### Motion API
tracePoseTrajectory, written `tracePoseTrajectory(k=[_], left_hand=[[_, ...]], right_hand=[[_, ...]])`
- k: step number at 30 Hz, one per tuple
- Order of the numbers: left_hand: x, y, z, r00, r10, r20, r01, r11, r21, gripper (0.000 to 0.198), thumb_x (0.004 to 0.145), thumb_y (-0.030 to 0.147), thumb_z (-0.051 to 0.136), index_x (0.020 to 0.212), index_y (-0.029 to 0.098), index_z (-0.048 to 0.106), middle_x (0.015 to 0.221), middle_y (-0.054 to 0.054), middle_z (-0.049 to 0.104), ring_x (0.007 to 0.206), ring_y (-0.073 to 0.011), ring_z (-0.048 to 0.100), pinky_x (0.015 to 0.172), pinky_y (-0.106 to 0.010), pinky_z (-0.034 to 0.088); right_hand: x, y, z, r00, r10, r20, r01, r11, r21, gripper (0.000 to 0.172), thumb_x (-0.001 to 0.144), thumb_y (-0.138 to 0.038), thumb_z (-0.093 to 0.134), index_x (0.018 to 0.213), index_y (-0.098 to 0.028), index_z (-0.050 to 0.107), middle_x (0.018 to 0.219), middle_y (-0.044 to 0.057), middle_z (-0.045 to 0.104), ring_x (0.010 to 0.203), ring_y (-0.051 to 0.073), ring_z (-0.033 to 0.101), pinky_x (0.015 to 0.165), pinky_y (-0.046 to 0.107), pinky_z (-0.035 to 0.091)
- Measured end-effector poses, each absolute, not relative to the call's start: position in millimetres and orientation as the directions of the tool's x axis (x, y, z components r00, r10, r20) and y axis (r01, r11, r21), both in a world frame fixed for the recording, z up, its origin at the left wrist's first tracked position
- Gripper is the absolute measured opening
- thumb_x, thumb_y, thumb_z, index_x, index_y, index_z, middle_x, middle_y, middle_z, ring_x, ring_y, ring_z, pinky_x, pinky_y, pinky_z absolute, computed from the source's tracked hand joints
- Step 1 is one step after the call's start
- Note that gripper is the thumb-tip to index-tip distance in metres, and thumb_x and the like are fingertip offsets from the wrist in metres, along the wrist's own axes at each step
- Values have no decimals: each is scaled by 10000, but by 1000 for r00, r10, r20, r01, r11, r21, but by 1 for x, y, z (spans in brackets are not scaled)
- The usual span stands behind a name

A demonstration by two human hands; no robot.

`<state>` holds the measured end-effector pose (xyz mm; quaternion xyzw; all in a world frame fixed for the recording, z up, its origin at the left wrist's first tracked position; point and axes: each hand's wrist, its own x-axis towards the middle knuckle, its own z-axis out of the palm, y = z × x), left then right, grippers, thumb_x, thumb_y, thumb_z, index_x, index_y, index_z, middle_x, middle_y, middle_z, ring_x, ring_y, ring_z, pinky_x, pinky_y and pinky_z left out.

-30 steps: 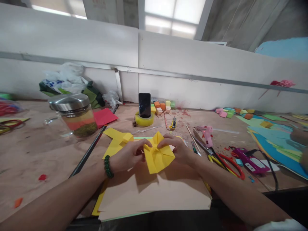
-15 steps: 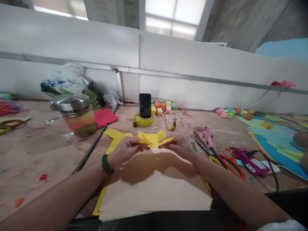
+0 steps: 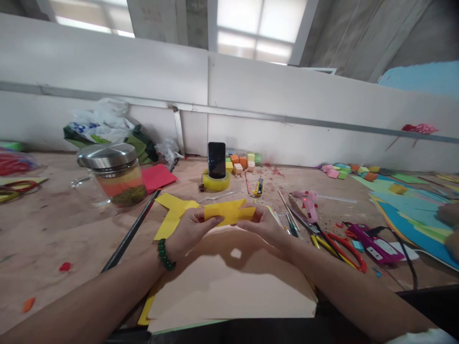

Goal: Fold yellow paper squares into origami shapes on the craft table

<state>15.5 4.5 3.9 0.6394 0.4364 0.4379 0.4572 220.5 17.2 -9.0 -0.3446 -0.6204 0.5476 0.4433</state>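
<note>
A folded piece of yellow paper (image 3: 225, 211) is held up between both hands, above a stack of pale peach paper sheets (image 3: 229, 291). My left hand (image 3: 190, 229), with a green bead bracelet (image 3: 166, 254) at the wrist, pinches its left end, thumb on the near face. My right hand (image 3: 263, 224) pinches the right end the same way. Fingers behind the paper are hidden. Just left of my left hand lies a cut yellow paper shape (image 3: 172, 210) on the table.
A glass mug of tea (image 3: 124, 181) stands at left. Behind the hands, a phone (image 3: 217, 160) leans on a yellow tape roll (image 3: 215, 181) near small paper cubes (image 3: 242, 162). At right are a pink glue gun (image 3: 307, 203), orange-handled scissors (image 3: 351, 253), a purple power strip (image 3: 376, 243) and another person's hand (image 3: 450, 215).
The yellow paper was spread with its flaps lifted; now it is folded into a flatter strip facing me. Both hands have turned with it, and my left thumb lies across its front.
</note>
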Motion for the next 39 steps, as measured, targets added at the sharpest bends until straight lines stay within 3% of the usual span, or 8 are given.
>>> tracePoseTrajectory(k=[4,10,15,18,24,27,33,39], left_hand=[[15,5,3,214,957,198,173,-236,956,302,691,456,709,755,164,750,760,-32,709,747,-198,621,667,-287,474],[16,4,5,339,935,-106,54,94,994,426,652,490,763,958,194,746,915,-71,746,761,-208,704,622,-263,504],[17,7,3,324,943,-83,-33,99,995,329,599,421,813,803,169,758,832,-75,745,789,-213,695,692,-291,528],[16,8,1,307,951,-36,-57,56,997,312,610,420,806,761,151,757,789,-80,746,774,-203,676,711,-302,525],[16,7,2,262,965,-16,11,13,1000,318,624,436,788,780,159,762,763,-70,747,732,-194,664,680,-297,509],[16,7,2,267,963,-22,14,19,1000,353,619,454,787,824,167,767,807,-83,755,778,-226,684,688,-318,516],[17,8,-1,239,971,11,46,-23,999,331,623,444,774,787,157,769,784,-84,756,767,-235,681,700,-334,523],[17,5,4,230,970,79,-3,-80,997,300,644,424,745,799,167,758,840,-52,750,825,-226,655,739,-318,508]], right_hand=[[219,19,-13,-395,904,165,-83,144,-986,302,689,-437,776,884,-208,753,836,23,728,781,187,672,746,330,545],[218,23,-17,-300,864,404,8,426,-905,237,729,-451,749,814,-231,775,913,53,727,872,215,664,791,355,544],[220,24,-18,-245,807,537,122,576,-809,185,759,-424,734,771,-244,775,883,67,723,815,203,664,757,346,545],[219,23,-18,-259,836,484,77,518,-852,199,732,-438,755,792,-250,779,886,57,732,842,216,669,778,362,551],[218,24,-15,-322,914,248,-78,235,-969,280,689,-435,779,897,-249,778,929,29,755,912,229,682,880,411,533],[219,27,-17,-303,925,230,-78,217,-973,271,674,-421,788,869,-233,778,910,27,754,884,216,680,875,392,527],[217,29,-20,-253,945,208,-78,194,-978,320,627,-444,817,835,-208,757,810,21,736,744,188,668,729,338,549],[218,29,-22,-273,956,106,-57,94,-994,387,640,-522,792,828,-185,762,796,48,727,804,210,678,770,354,539]])
